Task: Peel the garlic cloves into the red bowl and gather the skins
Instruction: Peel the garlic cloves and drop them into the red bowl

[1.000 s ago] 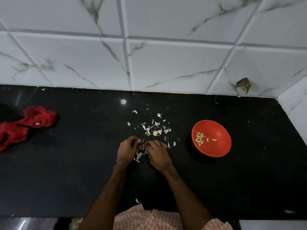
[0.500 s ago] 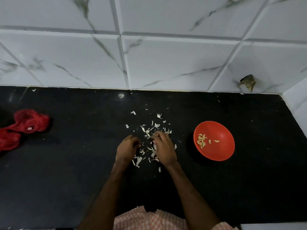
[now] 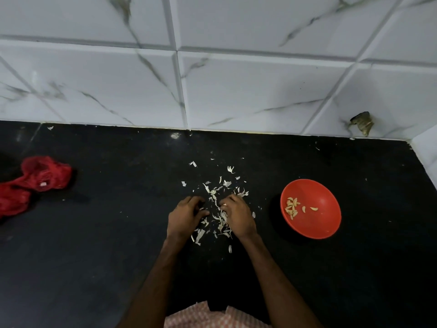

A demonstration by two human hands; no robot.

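Over the last second our two hands have drawn apart. They were bunched together over one piece, and now the left hand and right hand sit on either side of the skins, which lie scattered on the black counter between and just beyond them. The right hand went forward into the scatter and has since pulled a little back toward us.

The fingers of both hands are curled down to the counter. We cannot tell whether either hand is pinching a skin or a clove, or only raking.

The red bowl stands to the right, well apart from the hands, with the peeled garlic cloves lying inside it. We see no unpeeled clove on the counter, so we judge that the peeling is about done and the gathering has begun. Stray flakes farther back will need a wider sweep.
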